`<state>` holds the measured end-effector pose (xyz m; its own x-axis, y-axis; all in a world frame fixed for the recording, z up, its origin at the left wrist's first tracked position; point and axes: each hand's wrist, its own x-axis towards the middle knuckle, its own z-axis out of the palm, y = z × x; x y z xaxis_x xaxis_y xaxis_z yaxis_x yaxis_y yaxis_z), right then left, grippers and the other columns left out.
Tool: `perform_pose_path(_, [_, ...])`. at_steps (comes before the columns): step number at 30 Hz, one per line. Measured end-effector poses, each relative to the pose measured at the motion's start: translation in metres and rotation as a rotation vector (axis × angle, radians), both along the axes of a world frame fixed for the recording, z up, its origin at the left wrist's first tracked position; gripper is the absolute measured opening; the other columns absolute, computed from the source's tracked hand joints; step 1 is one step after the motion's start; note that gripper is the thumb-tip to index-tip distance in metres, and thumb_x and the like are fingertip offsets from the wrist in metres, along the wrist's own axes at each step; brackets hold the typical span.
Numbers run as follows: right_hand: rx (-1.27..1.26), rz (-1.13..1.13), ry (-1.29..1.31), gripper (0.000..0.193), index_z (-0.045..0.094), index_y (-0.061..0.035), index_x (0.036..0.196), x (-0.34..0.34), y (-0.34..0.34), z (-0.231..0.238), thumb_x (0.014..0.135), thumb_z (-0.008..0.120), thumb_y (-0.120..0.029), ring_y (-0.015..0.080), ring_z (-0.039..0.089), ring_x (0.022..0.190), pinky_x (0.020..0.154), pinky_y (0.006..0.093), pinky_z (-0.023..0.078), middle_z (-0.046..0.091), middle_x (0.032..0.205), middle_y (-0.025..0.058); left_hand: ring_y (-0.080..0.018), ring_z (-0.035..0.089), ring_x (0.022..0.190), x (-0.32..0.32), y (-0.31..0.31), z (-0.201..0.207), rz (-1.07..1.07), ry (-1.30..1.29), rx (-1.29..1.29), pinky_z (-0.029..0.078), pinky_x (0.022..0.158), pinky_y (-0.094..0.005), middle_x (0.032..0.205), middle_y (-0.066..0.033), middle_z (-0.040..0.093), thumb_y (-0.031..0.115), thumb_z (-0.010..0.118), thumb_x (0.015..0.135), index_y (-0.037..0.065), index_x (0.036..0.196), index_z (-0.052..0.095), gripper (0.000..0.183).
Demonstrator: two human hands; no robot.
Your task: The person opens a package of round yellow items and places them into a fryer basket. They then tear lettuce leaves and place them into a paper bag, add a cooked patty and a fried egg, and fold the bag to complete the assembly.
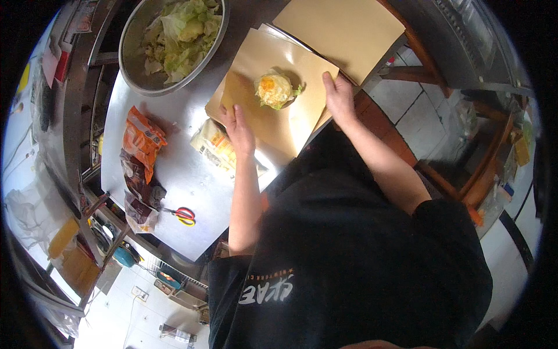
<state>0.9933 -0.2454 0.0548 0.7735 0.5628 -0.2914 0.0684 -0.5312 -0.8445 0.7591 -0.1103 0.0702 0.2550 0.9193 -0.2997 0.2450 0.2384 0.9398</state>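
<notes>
Both hands are at opposite edges of a brown paper sheet [279, 70], whose surface bends up a little on the left. My left hand [239, 131] grips its lower left edge, with two fingers showing on top. At the right edge my right hand [340, 98] pinches the paper, thumb above and the other fingers mostly underneath. Near the middle of the sheet sits a round piece of food [275, 90], pale yellow with an orange patch on top. Green lettuce [297, 91] sticks out at its side. What lies under the food is hidden.
A metal bowl [125, 58] of torn lettuce stands at the far left. Orange [142, 138] and brown [135, 177] packages, red-and-yellow-handled scissors [185, 216] and a white-and-yellow packet [215, 145] lie on the metal table [186, 174]. More brown paper [349, 29] lies far right.
</notes>
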Motion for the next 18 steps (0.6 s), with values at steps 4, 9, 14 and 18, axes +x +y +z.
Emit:
perform_pose_path(4, [0.226,0.208,-0.113,0.044,0.062,0.0008,0.133,-0.045,0.023,0.020,0.112,0.047,-0.035,0.0334,0.059,0.125,0.108,0.0414,0.045,0.062,0.133,0.0195,-0.0331,0.010,0.162,0.042,-0.024,0.014,-0.281,0.091,0.333,0.010,0.131,-0.0444,0.175,-0.0158,0.016,0.020,0.044,0.109,0.007,0.164,0.032,0.058])
perform_pose_path(9, [0.434,0.375,-0.140,0.045,0.048,0.0013,0.152,-0.076,0.045,0.039,0.113,0.042,-0.022,0.0317,0.044,0.149,0.122,0.0403,0.035,0.048,0.158,0.0187,-0.0437,0.020,0.158,0.078,-0.033,0.001,-0.443,0.337,0.686,0.016,0.129,-0.0569,0.166,-0.0185,0.035,0.027,0.047,0.106,-0.002,0.157,0.039,0.059])
perform_pose_path(14, [0.495,0.324,0.021,0.043,0.053,0.0005,0.147,-0.075,0.048,0.040,0.112,0.044,-0.023,0.0328,0.055,0.138,0.113,0.0391,0.044,0.058,0.149,0.0192,-0.0442,0.032,0.153,0.073,-0.034,-0.007,-0.463,0.374,0.798,0.025,0.125,-0.0579,0.156,-0.0194,0.049,0.027,0.048,0.105,-0.003,0.154,0.041,0.058])
perform_pose_path(18, [0.544,0.276,0.241,0.042,0.060,0.0017,0.141,-0.074,0.051,0.045,0.112,0.045,-0.026,0.0287,0.064,0.129,0.106,0.0365,0.049,0.067,0.137,0.0183,-0.0443,0.042,0.147,0.078,-0.040,0.000,-0.285,0.150,0.492,0.037,0.120,-0.0485,0.154,-0.0193,0.053,0.029,0.047,0.107,-0.003,0.156,0.039,0.059])
